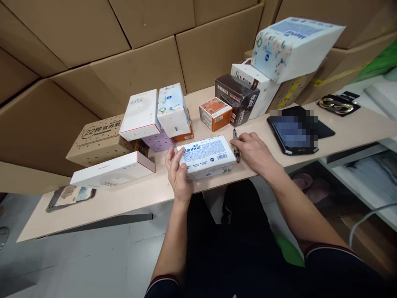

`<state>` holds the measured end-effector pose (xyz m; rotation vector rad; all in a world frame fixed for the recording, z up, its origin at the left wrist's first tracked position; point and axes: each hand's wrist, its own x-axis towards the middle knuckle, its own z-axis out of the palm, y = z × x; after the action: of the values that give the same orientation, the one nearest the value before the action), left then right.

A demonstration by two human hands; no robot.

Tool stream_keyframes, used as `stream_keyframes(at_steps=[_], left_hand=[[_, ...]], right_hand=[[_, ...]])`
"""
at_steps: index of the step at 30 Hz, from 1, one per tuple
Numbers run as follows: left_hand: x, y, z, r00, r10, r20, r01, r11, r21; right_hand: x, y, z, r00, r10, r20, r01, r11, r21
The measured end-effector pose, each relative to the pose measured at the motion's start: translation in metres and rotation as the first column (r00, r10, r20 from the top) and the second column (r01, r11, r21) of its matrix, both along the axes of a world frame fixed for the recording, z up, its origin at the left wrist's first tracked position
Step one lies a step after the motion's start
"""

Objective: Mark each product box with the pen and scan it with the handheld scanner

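One pack (206, 155) marked Manhua lies flat on the counter (132, 194), label up, close to the near edge and straight in front of the person. At its 9 o'clock end is the left hand (179, 176), loosely spread: thumb and fingers stand apart and rest against that end, with no closed grip to be seen. At 3 o'clock, just beside the pack's other end, the right hand (248, 151) is curled, thumb and forefinger drawn together on a pen (237, 155), or something pen-shaped, pointing toward 12 o'clock. How firm the pinch is, and whether the pen rests on the counter, cannot be told.

The step in hand seems to be a steadying touch on the pack on one side and a hold on the pen on the other. Any move with the pen would call for a secure pinch and a path clear of the pack's corner; the pack looks light, so the left hand would need to keep it from sliding.

An orange box (221, 121) stands toward 12 o'clock of the pack, and a tablet (291, 136) lies near 2 o'clock; neither is touched.
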<state>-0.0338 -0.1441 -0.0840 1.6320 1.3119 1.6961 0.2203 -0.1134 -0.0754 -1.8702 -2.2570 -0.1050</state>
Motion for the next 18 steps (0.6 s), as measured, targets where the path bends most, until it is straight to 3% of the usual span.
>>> stream_keyframes(at_steps=[4, 7, 9, 11, 12, 14, 16, 18], left_hand=[[0.0, 0.0, 0.001, 0.997, -0.081, -0.004, 0.08, 0.996, -0.034], [0.0, -0.001, -0.003, 0.995, -0.1, 0.025, 0.1, 0.994, -0.033], [0.0, -0.001, -0.005, 0.993, -0.105, 0.051, 0.107, 0.994, -0.031], [0.001, -0.001, -0.005, 0.991, -0.12, 0.068, 0.122, 0.992, -0.026], [0.002, -0.002, -0.005, 0.989, -0.128, 0.068, 0.129, 0.991, -0.018], [0.002, -0.002, -0.003, 0.989, -0.135, 0.053, 0.136, 0.991, -0.006], [0.003, -0.002, -0.002, 0.992, -0.126, 0.03, 0.126, 0.992, 0.003], [0.003, -0.001, -0.002, 0.992, -0.122, 0.018, 0.122, 0.993, 0.003]], right_hand=[[0.005, -0.005, 0.003, 0.994, 0.084, 0.064, -0.085, 0.996, 0.01], [0.011, -0.005, -0.003, 0.991, 0.118, 0.055, -0.124, 0.985, 0.117], [0.016, -0.003, -0.007, 0.993, 0.105, -0.048, -0.089, 0.962, 0.259], [0.018, -0.002, -0.007, 0.958, 0.063, -0.281, 0.073, 0.892, 0.447], [0.016, -0.002, -0.005, 0.898, 0.067, -0.435, 0.185, 0.838, 0.513], [0.006, -0.008, 0.006, 0.667, 0.167, -0.726, 0.387, 0.755, 0.529], [-0.012, -0.017, 0.022, 0.34, 0.333, -0.88, 0.412, 0.788, 0.457], [-0.033, -0.026, 0.04, 0.142, 0.393, -0.909, 0.279, 0.865, 0.417]])
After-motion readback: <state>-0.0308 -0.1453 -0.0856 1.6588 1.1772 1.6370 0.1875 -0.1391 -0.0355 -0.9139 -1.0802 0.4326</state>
